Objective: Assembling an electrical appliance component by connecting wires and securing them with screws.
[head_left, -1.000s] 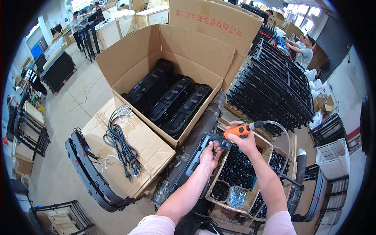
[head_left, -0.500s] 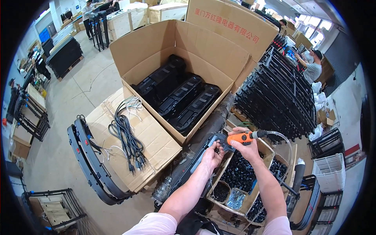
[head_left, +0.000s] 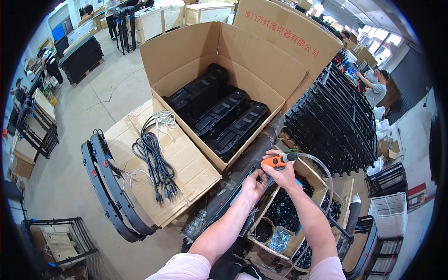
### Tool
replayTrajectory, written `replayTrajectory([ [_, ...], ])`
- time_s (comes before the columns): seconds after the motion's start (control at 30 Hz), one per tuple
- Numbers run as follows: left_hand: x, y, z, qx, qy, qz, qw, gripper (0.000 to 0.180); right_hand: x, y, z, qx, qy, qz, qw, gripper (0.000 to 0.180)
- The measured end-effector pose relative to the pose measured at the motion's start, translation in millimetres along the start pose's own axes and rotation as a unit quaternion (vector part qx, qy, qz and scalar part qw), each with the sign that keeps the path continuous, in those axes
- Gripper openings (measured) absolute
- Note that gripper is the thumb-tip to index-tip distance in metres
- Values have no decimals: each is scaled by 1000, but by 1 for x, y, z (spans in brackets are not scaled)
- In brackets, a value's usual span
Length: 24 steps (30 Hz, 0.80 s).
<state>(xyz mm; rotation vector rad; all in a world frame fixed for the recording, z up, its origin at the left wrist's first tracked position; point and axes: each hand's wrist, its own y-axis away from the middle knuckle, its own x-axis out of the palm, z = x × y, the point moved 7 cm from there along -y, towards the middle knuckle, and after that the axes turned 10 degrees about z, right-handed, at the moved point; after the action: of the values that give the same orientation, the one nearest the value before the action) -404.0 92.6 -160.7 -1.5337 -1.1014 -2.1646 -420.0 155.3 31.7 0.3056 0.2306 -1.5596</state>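
Observation:
My right hand [head_left: 284, 176] is wrapped round an orange air screwdriver [head_left: 275, 161], with a clear hose [head_left: 324, 168] running from its back end. The tool's front end points left, down toward a long dark plastic piece [head_left: 223, 209] lying slantwise in front of me. My left hand [head_left: 252, 187] rests at the upper part of that piece, just below the tool. Its fingertips are pinched together, and what they hold is too small to make out. The screwdriver's tip is hidden by my fingers.
Right of the piece stands a wooden box [head_left: 322, 196] of small black parts, with a bag of screws [head_left: 280, 239]. Ahead, an open carton [head_left: 186, 51] holds black housings [head_left: 240, 126]. Cables [head_left: 156, 163] and curved black frames [head_left: 105, 186] lie left. Black frames [head_left: 333, 121] stack at right.
My right hand has brought the screwdriver left and slightly up, closer to my left hand, and turned it to a flatter angle. The view has shifted a little.

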Motion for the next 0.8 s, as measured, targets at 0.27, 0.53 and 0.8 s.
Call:
replayTrajectory([
  [0.27,15,66,27,-50,-129,11,990,26,-4,-9,-6,-18,42,-5,999,29],
  [0.53,-9,132,47,-124,-235,-4,964,26,-3,-6,-9,-8,9,-3,1000,28],
  [0.8,-24,176,66,-180,-287,-13,941,28,-7,-5,-12,-3,24,-11,1000,29],
])
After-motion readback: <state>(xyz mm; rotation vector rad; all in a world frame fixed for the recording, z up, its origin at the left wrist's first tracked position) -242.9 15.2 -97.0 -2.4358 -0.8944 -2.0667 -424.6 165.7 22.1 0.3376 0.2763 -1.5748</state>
